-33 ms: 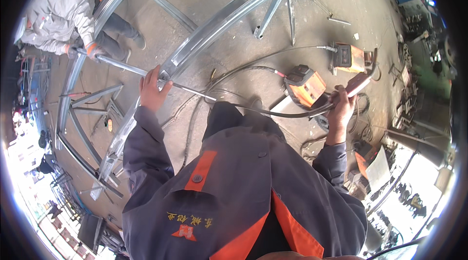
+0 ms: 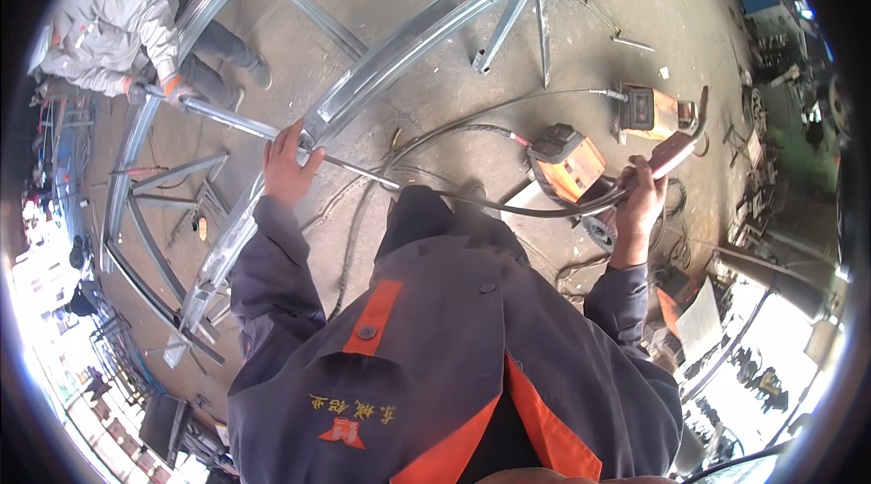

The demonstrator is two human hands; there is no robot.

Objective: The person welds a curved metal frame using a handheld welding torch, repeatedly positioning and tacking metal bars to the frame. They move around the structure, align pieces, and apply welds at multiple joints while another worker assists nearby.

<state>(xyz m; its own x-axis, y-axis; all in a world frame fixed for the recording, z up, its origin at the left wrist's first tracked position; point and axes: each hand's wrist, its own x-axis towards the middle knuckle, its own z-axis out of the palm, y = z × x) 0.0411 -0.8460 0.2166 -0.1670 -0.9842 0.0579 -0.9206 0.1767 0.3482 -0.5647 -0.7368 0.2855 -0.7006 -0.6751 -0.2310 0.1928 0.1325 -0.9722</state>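
Note:
My left hand (image 2: 290, 166) is closed over a thin steel tube (image 2: 231, 119) where it crosses the long curved steel frame (image 2: 386, 67). The thumb is on one side of the metal and the fingers are on the other; part of the grip is hidden. My right hand (image 2: 642, 195) is wrapped round a welding torch (image 2: 673, 155) with a reddish handle and a dark bent neck pointing up and away. From the torch a black cable (image 2: 535, 210) sags leftward past my legs. The torch is well apart from the frame.
At the far left, a co-worker in grey (image 2: 113, 17) grips the tube's other end with gloved hands. Two orange-and-black machines (image 2: 572, 162) stand on the floor at right, cables trailing. Another steel frame section (image 2: 163, 248) lies left. A loose rod (image 2: 632, 43) lies far right.
My right hand and the torch have shifted very slightly to the right. The left hand keeps its place on the tube.

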